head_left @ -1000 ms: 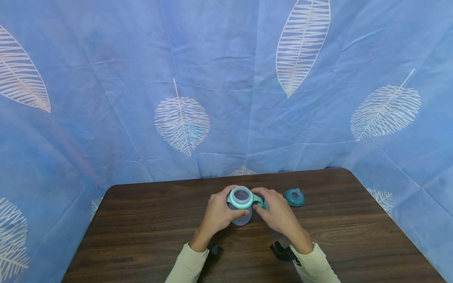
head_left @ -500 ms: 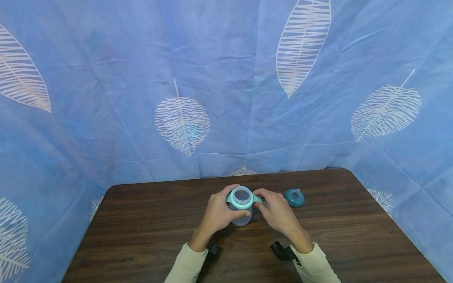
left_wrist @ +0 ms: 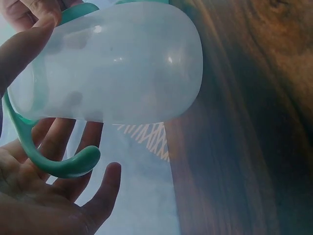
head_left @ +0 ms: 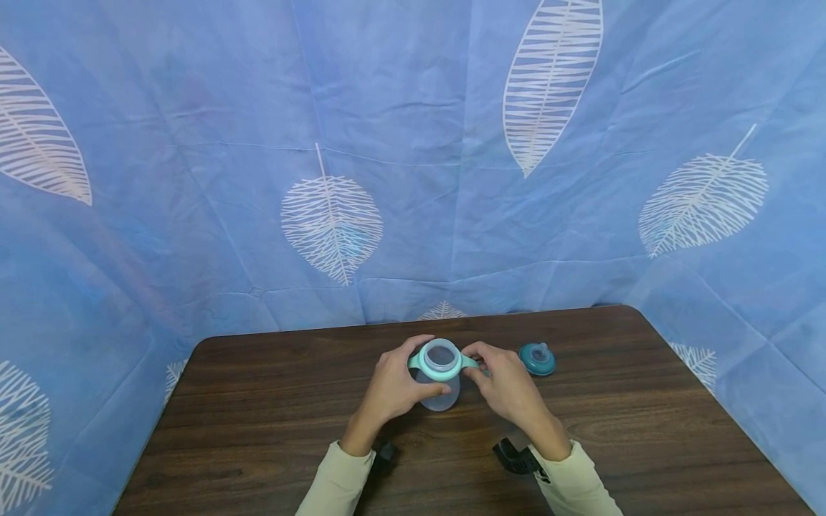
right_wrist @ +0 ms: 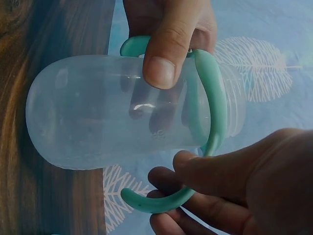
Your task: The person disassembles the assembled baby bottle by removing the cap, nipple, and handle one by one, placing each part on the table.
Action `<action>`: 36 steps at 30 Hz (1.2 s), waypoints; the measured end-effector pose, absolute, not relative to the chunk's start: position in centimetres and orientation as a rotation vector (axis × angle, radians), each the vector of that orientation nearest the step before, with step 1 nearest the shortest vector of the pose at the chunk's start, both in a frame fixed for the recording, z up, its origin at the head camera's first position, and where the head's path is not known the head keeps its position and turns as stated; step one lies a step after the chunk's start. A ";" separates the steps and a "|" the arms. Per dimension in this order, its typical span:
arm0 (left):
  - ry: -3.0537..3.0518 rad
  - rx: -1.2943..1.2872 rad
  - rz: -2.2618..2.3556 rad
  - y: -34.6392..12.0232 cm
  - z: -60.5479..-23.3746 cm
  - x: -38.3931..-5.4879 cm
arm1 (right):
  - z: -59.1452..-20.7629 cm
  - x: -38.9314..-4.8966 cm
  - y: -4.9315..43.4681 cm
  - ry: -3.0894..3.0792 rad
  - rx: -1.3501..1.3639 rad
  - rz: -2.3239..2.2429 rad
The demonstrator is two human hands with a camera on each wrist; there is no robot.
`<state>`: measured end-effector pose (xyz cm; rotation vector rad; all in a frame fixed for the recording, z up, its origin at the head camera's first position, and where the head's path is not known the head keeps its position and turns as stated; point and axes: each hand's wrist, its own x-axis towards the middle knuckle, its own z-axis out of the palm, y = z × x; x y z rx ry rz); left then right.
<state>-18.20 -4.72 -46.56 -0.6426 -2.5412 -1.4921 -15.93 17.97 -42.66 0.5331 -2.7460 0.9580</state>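
Note:
A translucent baby bottle (head_left: 442, 398) stands upright on the table, its mouth open at the top. Around its neck sits a mint-green handle ring (right_wrist: 218, 100) with a curved handle on each side. My left hand (head_left: 393, 381) grips the bottle, thumb on the near side and fingers behind; its side handle (left_wrist: 73, 166) curves past those fingers in the left wrist view. With thumb and fingers, my right hand (head_left: 508, 380) pinches the opposite handle (right_wrist: 161, 203). To the right of that hand, a teal nipple cap (head_left: 537, 359) rests on the table.
The dark wooden table (head_left: 271, 408) has rounded back corners. Behind it hangs a blue cloth (head_left: 426, 215) with white leaf prints. Dark straps (head_left: 514, 457) are worn at the wrists, beside pale sleeves.
The handle ring has turned a little on the bottle neck, and its left handle now shows beside my left hand. My left hand has shifted slightly left; the right fingers have closed on the handle.

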 end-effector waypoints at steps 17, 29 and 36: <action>-2.540 -0.646 -1.464 -4.7 -46.6 -18.3 | -42.3 -15.8 18.0 -2.726 0.528 0.969; -2.524 -0.658 -1.485 -4.7 -46.8 -18.3 | -42.1 -15.6 18.1 -2.730 0.499 0.966; -2.540 -0.635 -1.462 -4.6 -46.7 -18.2 | -42.0 -15.7 18.1 -2.737 0.488 0.954</action>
